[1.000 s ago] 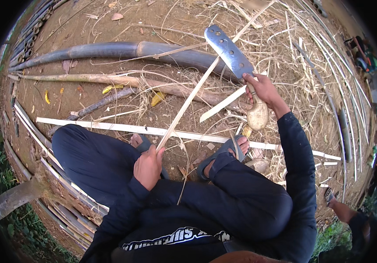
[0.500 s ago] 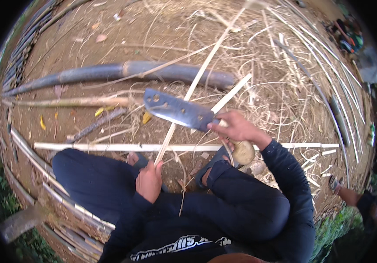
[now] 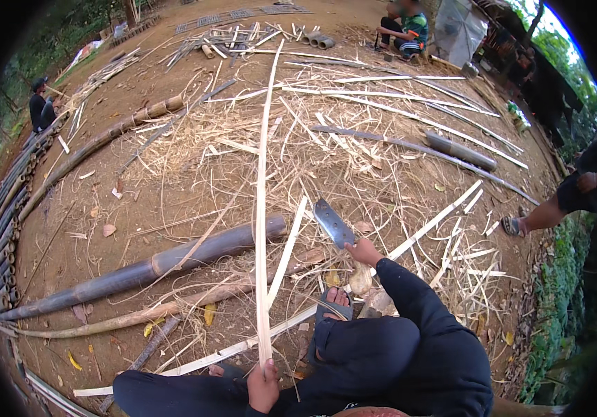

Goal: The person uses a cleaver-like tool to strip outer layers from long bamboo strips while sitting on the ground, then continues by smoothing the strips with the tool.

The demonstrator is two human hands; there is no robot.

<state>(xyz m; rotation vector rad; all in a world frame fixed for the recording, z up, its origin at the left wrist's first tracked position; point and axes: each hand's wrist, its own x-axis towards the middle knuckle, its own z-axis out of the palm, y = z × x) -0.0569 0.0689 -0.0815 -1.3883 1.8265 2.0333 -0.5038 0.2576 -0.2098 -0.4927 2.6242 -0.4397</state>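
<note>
My left hand (image 3: 264, 386) is closed round the near end of a long pale bamboo strip (image 3: 262, 208), which stretches away from me over the ground. Farther right, my right hand (image 3: 365, 253) grips a broad machete (image 3: 334, 222) with holes along its dark blade. The blade points up and left, apart from the strip. A rounded, pale wooden handle end (image 3: 361, 280) shows below that hand. Another pale strip (image 3: 287, 250) lies just right of the held one. A sandalled foot (image 3: 337, 302) of mine rests near the right hand.
A thick dark bamboo pole (image 3: 152, 267) lies at left. Shavings (image 3: 236, 139) and long split strips (image 3: 410, 97) litter the ground ahead. One person (image 3: 404, 31) crouches far off, another (image 3: 41, 104) sits far left, and someone's leg (image 3: 542, 215) stands at right.
The view has tilted up. The machete, which lay across the bamboo strip, is now clear of it on the right. The strip now points more straight ahead.
</note>
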